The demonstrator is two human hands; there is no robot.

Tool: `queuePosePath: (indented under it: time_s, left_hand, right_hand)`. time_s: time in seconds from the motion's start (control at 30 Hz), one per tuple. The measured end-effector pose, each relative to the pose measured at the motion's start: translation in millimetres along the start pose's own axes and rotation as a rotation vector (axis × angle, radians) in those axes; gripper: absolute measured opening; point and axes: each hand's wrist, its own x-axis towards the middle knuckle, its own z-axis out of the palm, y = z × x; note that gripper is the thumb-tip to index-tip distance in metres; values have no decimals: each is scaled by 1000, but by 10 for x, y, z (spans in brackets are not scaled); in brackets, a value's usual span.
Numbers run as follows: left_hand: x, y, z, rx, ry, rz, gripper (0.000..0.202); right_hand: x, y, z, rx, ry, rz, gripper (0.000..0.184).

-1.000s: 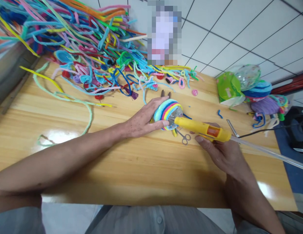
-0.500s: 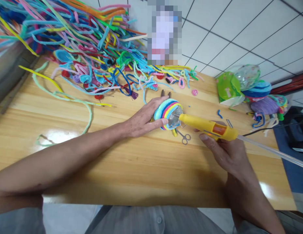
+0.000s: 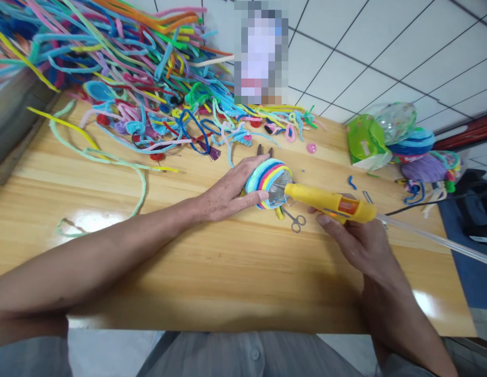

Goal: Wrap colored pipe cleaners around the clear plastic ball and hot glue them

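Note:
My left hand [image 3: 235, 191] is closed round a rounded form [image 3: 262, 180] wound with pipe cleaners in light green, blue, pink and yellow bands. Its right end is bare, clear and shiny. In my right hand [image 3: 355, 235] is a yellow hot glue gun [image 3: 317, 199], its nozzle pointing left at the clear end; I cannot tell whether it touches. A long clear glue stick [image 3: 431, 237] sticks out of the gun's back. Small scissors [image 3: 296, 221] lie just below the wound form. Behind it, the dark tips of a tool [image 3: 264, 150] show; the rest is hidden.
A big heap of coloured pipe cleaners [image 3: 149, 68] covers the back left. At the back right stand a green packet [image 3: 366, 141] and finished-looking wound pieces [image 3: 411, 144]. A black cord [image 3: 411, 206] runs right from the gun. A pink bead-like piece [image 3: 312, 148] lies near the wall.
The glue gun and my right hand have shifted slightly left in the picture, and the whole view has drifted a little. My left hand keeps its hold on the wound form.

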Motion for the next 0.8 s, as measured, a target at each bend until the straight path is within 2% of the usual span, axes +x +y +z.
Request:
queuePosePath:
  time_s: [0.2,0.4,0.53,0.7,0.8]
  left_hand:
    - [7,-12,-1,1,3,16,84]
    - [3,-3,6,-10,4,-9,84]
    - [0,-4,5,12,-2,5,83]
    - [4,-6,-4,14,-3,8,83]
    - [4,-8,-3,12,0,14,82]
  right_hand:
    - [-12,-35,8,23,-56,5,20]
    - [-48,16,41,-6,46,20,23]
    - [-60,16,69,34,6,27,24]
    - [-67,26,66,37,58,62,27]
    - [-65,31,66,28,38,42,28]
